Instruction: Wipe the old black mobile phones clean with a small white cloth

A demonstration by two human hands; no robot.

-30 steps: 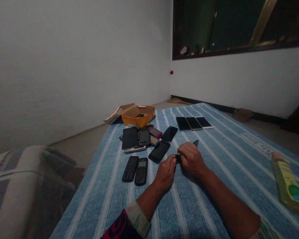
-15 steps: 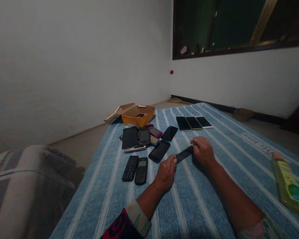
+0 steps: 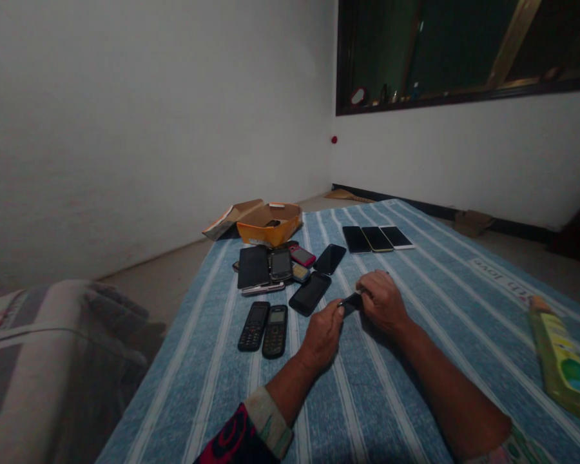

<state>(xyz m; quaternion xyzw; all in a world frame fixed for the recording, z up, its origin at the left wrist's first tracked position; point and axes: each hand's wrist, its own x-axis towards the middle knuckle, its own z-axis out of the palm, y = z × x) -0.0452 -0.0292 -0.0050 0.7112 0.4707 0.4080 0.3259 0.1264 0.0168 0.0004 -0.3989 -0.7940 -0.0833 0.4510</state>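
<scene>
I had both hands on one phone [image 3: 350, 304], by my judgement partway through the lot.

My left hand [image 3: 323, 332] pinched its near end between thumb and fingers; the fingers of my right hand [image 3: 381, 303] were curled closed on the other end, with a pale scrap there too small to make out. The phone was over the middle of the striped surface [image 3: 183, 412]. A row of three phones [image 3: 377, 239] lay neatly toward the far edge; a heap [image 3: 254, 267], two loose phones [image 3: 310, 293] and a keypad pair [image 3: 274, 330] lay nearer the left edge, and I took some of these as remaining. An open box [image 3: 268, 233] sat at the far-left corner, a bottle [image 3: 563, 351] by the right edge. Pale walls [image 3: 149, 116] and a dark window [image 3: 454, 51] enclosed the dim room.
</scene>
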